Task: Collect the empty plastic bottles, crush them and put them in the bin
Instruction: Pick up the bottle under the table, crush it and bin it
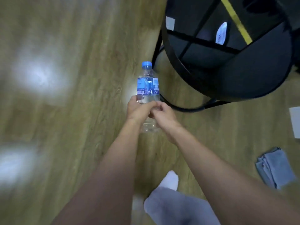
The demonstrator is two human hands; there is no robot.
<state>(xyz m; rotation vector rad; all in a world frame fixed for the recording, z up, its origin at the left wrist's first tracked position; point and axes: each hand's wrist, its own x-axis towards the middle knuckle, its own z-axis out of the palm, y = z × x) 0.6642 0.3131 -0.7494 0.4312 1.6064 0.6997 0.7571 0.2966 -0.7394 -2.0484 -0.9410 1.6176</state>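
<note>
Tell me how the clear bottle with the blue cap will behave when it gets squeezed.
The bottle, held in the left hand and right hand, looks thin-walled and see-through, so probably light and easy to dent. Its blue cap is on, so trapped air may resist crushing. Its round body would likely roll if laid down.

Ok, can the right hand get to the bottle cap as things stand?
Probably yes. The cap sits bare atop the bottle, with nothing over it. The right hand would first have to let go lower down, while the left hand grips the bottle.
</note>
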